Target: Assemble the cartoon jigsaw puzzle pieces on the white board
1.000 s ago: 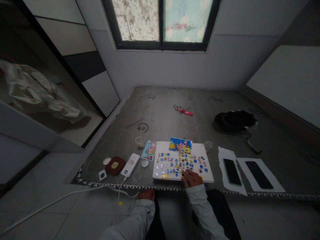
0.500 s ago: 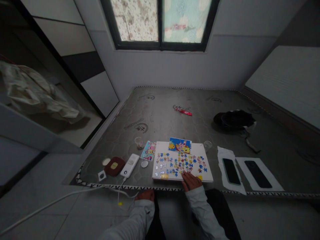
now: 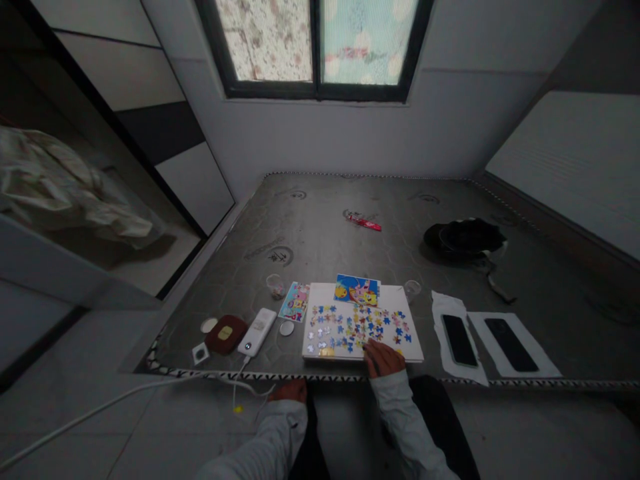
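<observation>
The right hand (image 3: 384, 359) is over the near edge of the board (image 3: 393, 298), its fingers bent downward; whether a piece is pinched beneath them cannot be told, and the hand covers part of that edge. The left hand (image 3: 289, 391) is low at the mattress (image 3: 320, 227) edge, near a white cable (image 3: 125, 399); its fingers are out of sight, so its grip cannot be told either.

The puzzle pieces (image 3: 370, 320) lie loose across the board, crowded toward the middle, too small to make out singly. A picture card (image 3: 357, 291) lies at the board's far side. Another card (image 3: 295, 302) meets its left side; whether it tucks under is unclear.

Clear cups stand near both far corners; the left cup (image 3: 275, 287) has something indistinct inside, and the right cup (image 3: 412, 289) is faint against the grey. Leftward are a lid (image 3: 287, 328), a white device (image 3: 257, 332) and a brown case (image 3: 226, 335). To the right, two dark phones (image 3: 459, 340) lie on white sheets. Farther back is a black item (image 3: 465, 239), its folds lost in shadow. The window (image 3: 316, 50) is cut off above.
</observation>
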Motion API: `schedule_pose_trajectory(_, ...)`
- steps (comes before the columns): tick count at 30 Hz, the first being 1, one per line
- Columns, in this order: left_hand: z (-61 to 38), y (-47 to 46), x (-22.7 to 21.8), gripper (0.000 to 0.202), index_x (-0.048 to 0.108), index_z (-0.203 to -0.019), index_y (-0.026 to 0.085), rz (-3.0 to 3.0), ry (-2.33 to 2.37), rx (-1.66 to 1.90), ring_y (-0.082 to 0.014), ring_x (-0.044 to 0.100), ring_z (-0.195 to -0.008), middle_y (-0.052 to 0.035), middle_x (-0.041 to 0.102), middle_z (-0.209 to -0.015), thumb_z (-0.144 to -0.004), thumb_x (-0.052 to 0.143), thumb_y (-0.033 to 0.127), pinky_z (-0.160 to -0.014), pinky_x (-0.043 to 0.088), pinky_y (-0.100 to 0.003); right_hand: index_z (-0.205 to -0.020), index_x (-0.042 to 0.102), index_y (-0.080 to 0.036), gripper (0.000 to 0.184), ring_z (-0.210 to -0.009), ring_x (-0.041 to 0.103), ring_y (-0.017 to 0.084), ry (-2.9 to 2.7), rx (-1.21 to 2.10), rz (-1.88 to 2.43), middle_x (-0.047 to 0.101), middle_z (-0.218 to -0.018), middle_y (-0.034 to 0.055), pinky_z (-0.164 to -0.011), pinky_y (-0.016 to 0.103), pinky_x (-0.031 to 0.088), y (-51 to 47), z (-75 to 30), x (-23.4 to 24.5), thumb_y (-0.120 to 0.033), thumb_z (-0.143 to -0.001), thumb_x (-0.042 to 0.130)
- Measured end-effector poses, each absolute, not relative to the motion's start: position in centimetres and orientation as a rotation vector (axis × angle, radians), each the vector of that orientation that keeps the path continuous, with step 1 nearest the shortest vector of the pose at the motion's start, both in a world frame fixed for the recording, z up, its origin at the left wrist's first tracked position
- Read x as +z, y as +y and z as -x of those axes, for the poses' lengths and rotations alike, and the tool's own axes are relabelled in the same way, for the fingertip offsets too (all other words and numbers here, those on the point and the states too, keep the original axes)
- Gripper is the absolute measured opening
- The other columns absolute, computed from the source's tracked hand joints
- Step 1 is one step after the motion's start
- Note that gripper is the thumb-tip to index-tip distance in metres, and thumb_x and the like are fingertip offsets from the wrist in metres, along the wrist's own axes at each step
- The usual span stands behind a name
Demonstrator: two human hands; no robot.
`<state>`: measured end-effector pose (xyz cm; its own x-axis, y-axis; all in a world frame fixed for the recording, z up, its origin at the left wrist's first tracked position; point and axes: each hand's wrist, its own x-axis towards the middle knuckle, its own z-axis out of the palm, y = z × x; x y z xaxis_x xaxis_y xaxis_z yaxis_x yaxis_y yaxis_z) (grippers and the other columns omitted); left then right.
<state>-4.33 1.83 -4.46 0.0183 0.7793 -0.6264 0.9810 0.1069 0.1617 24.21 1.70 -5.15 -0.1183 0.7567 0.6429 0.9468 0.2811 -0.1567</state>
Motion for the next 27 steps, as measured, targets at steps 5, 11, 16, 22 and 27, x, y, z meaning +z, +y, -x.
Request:
schedule_pose_trajectory(5,4.3,1.8,-4.5,0.030,0.068,-0.094,0.032,-1.713,1.803,-0.460,-0.0160,0.065,-0.103,0.0041,0.072,-0.112,-0.086,0.044,0.017,-0.079,0.044,-0.028,-0.111,0.070,-0.027,0.023,-0.100,0.066,0.022,-1.889,-0.363,1.603,0.072,-0.114,0.0043,-0.086,0.036,0.040,1.8,-25.5,-4.9,-0.034,-0.095,0.055)
schedule_pose_trajectory(11,4.3,1.9,-4.6,0.029,0.068,-0.090,0.032,-1.714,1.807,-0.476,-0.0169,0.065,-0.103,0.0038,0.072,-0.109,-0.083,0.045,0.017,-0.078,0.044,-0.028,-0.116,0.069,-0.029,0.027,-0.110,0.062,0.023,-1.920,-0.281,1.686,0.068,-0.124,0.0053,-0.090,0.038,0.039,2.0,-25.3,-5.4,-0.036,-0.092,0.057)
schedule_pose_trajectory(16,4.4,1.9,-4.6,0.030,0.067,-0.092,0.032,-1.723,1.801,-0.482,-0.0172,0.065,-0.104,0.0042,0.072,-0.112,-0.086,0.042,0.018,-0.076,0.044,-0.029,-0.115,0.069,-0.030,0.027,-0.109,0.061,0.023,-1.949,-0.243,1.742,0.068,-0.122,0.0052,-0.088,0.038,0.039,2.0,-25.1,-5.6,-0.034,-0.091,0.058)
schedule_pose_trajectory(22,4.4,1.9,-4.6,0.029,0.067,-0.096,0.034,-1.745,1.793,-0.486,-0.0164,0.065,-0.104,0.0042,0.071,-0.111,-0.087,0.043,0.021,-0.077,0.044,-0.027,-0.114,0.069,-0.030,0.028,-0.104,0.063,0.023,-1.969,-0.306,1.701,0.070,-0.115,0.0048,-0.086,0.037,0.038,1.9,-25.7,-6.2,-0.036,-0.087,0.062)
schedule_pose_trajectory(27,4.3,2.0,-4.7,0.031,0.067,-0.100,0.032,-1.751,1.785,-0.503,-0.0153,0.063,-0.109,0.0028,0.070,-0.118,-0.089,0.040,0.021,-0.077,0.043,-0.028,-0.118,0.068,-0.027,0.034,-0.106,0.062,0.025,-1.935,-0.262,1.748,0.069,-0.117,0.0073,-0.087,0.038,0.038,1.9,-25.4,-5.9,-0.039,-0.087,0.063)
